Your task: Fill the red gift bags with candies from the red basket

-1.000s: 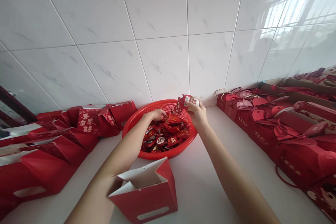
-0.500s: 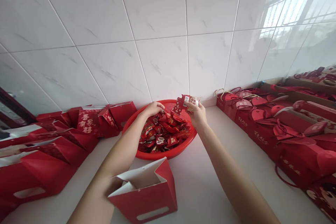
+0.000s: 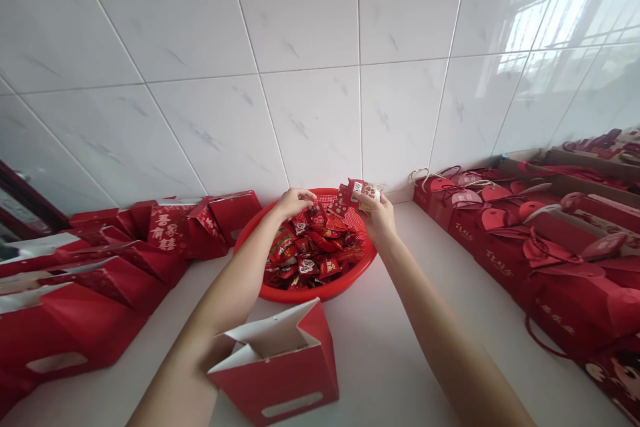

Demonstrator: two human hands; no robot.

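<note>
Packets (image 3: 353, 189) sit pinched in the right hand (image 3: 379, 216); left hand (image 3: 294, 203) half-curled, contents unclear.

Indoor workspace: tiled wall (image 3: 310, 20), countertop (image 3: 375, 347)

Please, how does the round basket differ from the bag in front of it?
The basket is rounded; the bag has straight edges. The basket is red inside; the bag is white inside. The basket's wall has small holes; the bag's front shows a long pale patch. Both are red outside and open at the top.
</note>
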